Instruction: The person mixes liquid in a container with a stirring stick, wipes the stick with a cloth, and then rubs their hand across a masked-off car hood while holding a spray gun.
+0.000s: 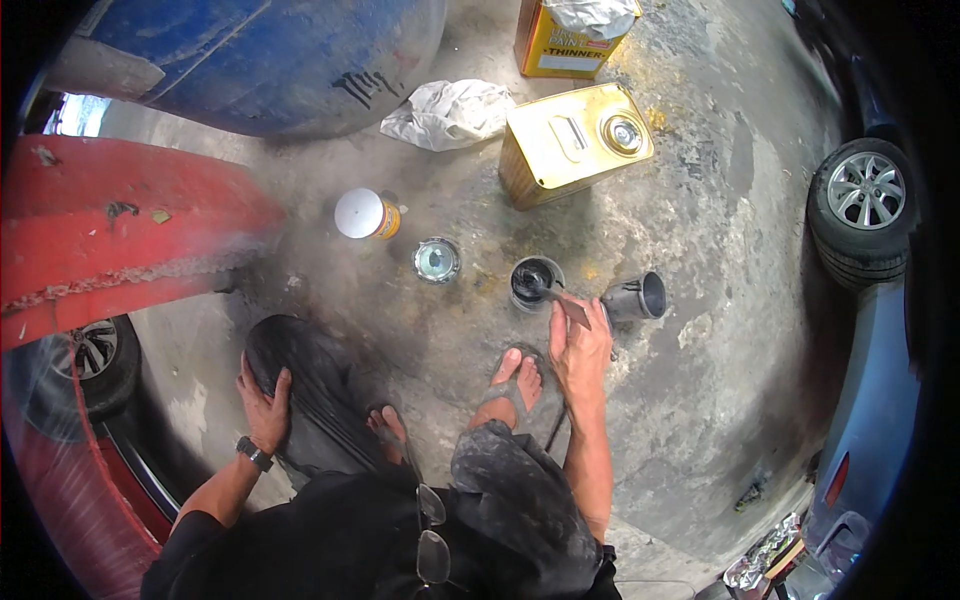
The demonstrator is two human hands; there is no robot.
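My right hand (575, 350) grips a flat stirring stick (568, 305), whose far end is in a small round container (525, 300) of black liquid. A dark grey cup (640, 295) lies or leans just right of it; I cannot tell which. My left hand (260, 405) rests on my left knee with its fingers apart. To the left of the black container stand an open can lid or shallow tin with pale shiny contents (437, 260) and a white-topped yellow can (365, 214).
A gold metal tin (555, 165), a crumpled white cloth (445, 115) and a yellow thinner tin (565, 55) sit ahead on the concrete floor (720, 350). A blue drum (250, 60) and red panel (120, 210) are at left. Cars with wheels (865, 200) flank both sides.
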